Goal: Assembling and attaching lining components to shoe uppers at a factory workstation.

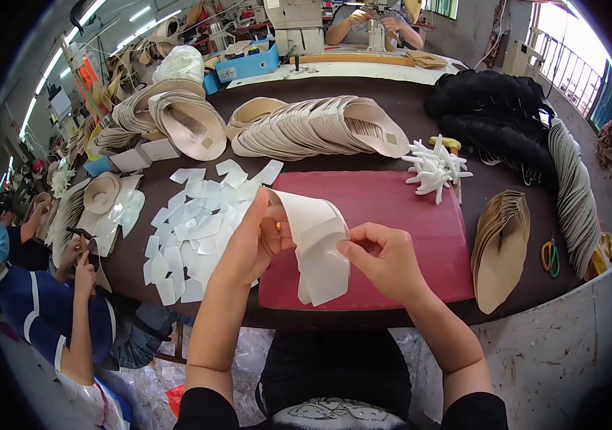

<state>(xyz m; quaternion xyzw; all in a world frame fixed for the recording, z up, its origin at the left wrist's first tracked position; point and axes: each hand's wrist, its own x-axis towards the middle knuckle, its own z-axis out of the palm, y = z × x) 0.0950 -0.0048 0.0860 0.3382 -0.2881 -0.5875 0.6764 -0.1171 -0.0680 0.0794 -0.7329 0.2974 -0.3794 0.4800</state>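
Note:
My left hand is wrapped round a pale cream shoe upper, its fingers inside the curve. A translucent white stiffener piece lies against the upper's outer face and hangs down over the red mat. At its right edge, my right hand is closed in a pinch, thumb and forefinger on the border of the piece and the upper. Left of my hands, a loose pile of similar white stiffener pieces covers the dark tabletop.
Stacked cream uppers line the back. On the right are white finger-shaped pieces, tan nested uppers, scissors, black uppers and grey-white ones. A co-worker holds a hammer at the left; another works behind a sewing machine.

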